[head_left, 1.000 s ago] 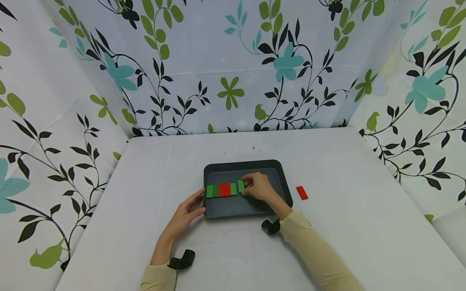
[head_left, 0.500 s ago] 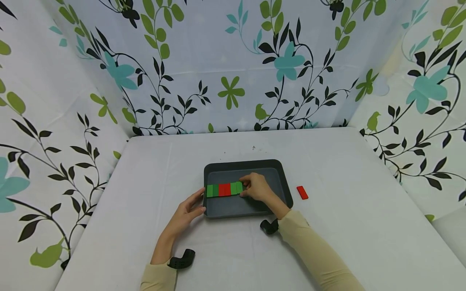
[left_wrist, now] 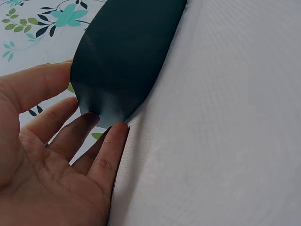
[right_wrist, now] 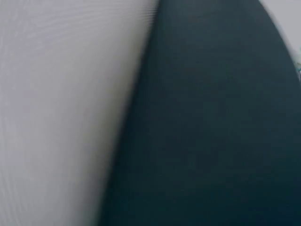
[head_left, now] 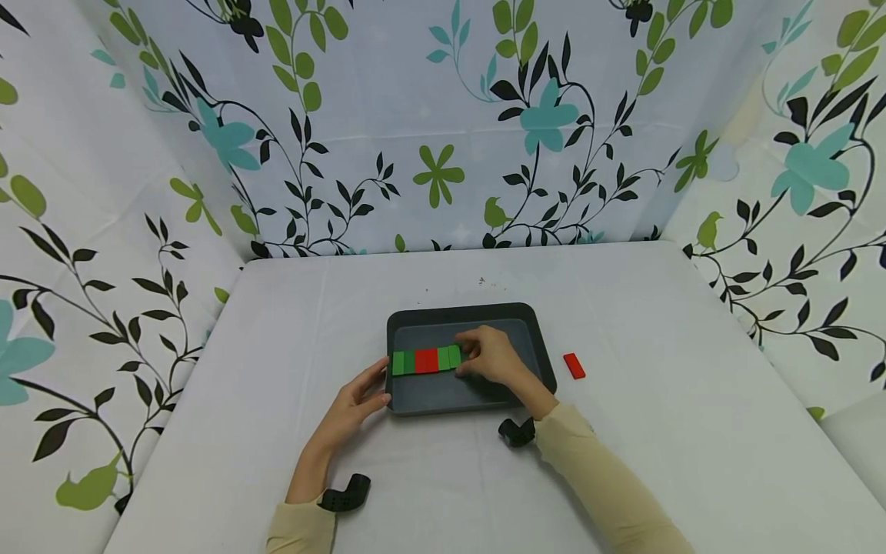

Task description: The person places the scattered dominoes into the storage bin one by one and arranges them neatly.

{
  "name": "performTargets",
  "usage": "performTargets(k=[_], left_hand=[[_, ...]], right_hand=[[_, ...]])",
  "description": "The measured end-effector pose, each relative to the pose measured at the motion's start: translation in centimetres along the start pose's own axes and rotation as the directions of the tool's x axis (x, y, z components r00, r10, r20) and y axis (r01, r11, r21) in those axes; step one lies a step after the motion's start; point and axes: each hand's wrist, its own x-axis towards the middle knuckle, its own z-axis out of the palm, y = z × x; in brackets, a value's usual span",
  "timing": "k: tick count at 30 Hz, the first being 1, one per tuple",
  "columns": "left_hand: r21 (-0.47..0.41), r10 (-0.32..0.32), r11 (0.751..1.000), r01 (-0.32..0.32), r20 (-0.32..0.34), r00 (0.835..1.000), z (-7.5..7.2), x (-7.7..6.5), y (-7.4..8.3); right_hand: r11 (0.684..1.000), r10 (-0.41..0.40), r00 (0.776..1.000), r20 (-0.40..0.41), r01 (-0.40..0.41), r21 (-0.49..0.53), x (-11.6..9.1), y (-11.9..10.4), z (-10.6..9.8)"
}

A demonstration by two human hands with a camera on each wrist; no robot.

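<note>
A dark grey baking tray (head_left: 429,396) lies on the table. In its left half several flat tiles form a side-by-side row: a green tile (head_left: 398,363) and a darker green one at the left, a red block (head_left: 426,360) in the middle, then two lighter greens. My right hand (head_left: 487,355) pinches the rightmost green tile (head_left: 454,356) between thumb and fingers, against its neighbour. My left hand (head_left: 356,400) touches the tray's left side; in the left wrist view its fairly straight fingers rest along the tray wall (left_wrist: 127,56). The right wrist view shows only tray and cloth.
Right of the tray, a single red tile (head_left: 574,366) lies on the white-covered table (head_left: 664,431). Patterned curtains (head_left: 388,115) hang behind and at both sides. Dark wrist-worn devices sit on the left wrist (head_left: 346,494) and the right wrist (head_left: 516,432).
My right hand has moved slightly left, bringing the green tile up against the end of the row and closing the gap. The left hand and tray have stayed put.
</note>
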Motion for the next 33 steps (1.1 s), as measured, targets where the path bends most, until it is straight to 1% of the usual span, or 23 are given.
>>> performTargets(k=[4, 8, 11, 13, 18, 22, 27, 30, 33], left_hand=[[-0.004, -0.007, 1.000, 0.007, -0.002, 1.000, 0.0, 0.0, 0.0], [-0.012, -0.013, 1.000, 0.013, 0.004, 1.000, 0.0, 0.1, 0.0], [-0.014, -0.008, 1.000, 0.008, 0.007, 1.000, 0.0, 0.1, -0.1], [-0.013, 0.000, 1.000, 0.001, 0.009, 1.000, 0.0, 0.1, 0.0], [-0.004, 0.013, 1.000, -0.013, 0.007, 1.000, 0.0, 0.0, 0.0], [0.013, 0.011, 1.000, -0.011, 0.002, 1.000, -0.1, -0.1, 0.0], [0.027, 0.017, 0.999, -0.017, 0.004, 1.000, -0.1, -0.1, 0.0], [0.022, 0.011, 1.000, -0.011, 0.004, 1.000, -0.1, 0.0, 0.0], [0.017, 0.004, 1.000, -0.004, 0.002, 1.000, -0.1, 0.0, -0.1]], right_hand=[[0.995, -0.101, 0.995, 0.009, 0.101, 0.008, -1.3, 0.1, -1.7], [0.979, -0.204, 0.979, 0.001, 0.204, 0.007, -2.8, 1.1, -3.6], [0.970, -0.240, 0.971, -0.025, 0.240, 0.026, -4.0, 2.1, -5.4], [0.971, -0.237, 0.970, -0.048, 0.239, 0.031, -4.8, 2.9, -6.7], [0.980, -0.193, 0.975, -0.108, 0.196, 0.019, -6.7, 5.3, -9.9], [0.990, -0.137, 0.984, -0.115, 0.138, 0.006, -7.7, 7.8, -11.7], [0.999, -0.018, 0.998, -0.058, 0.020, 0.035, -8.8, 10.3, -12.6], [0.997, 0.043, 0.999, -0.024, -0.041, 0.064, -9.2, 11.4, -12.7], [0.993, 0.080, 0.997, 0.007, -0.080, 0.084, -9.4, 12.5, -12.6]])
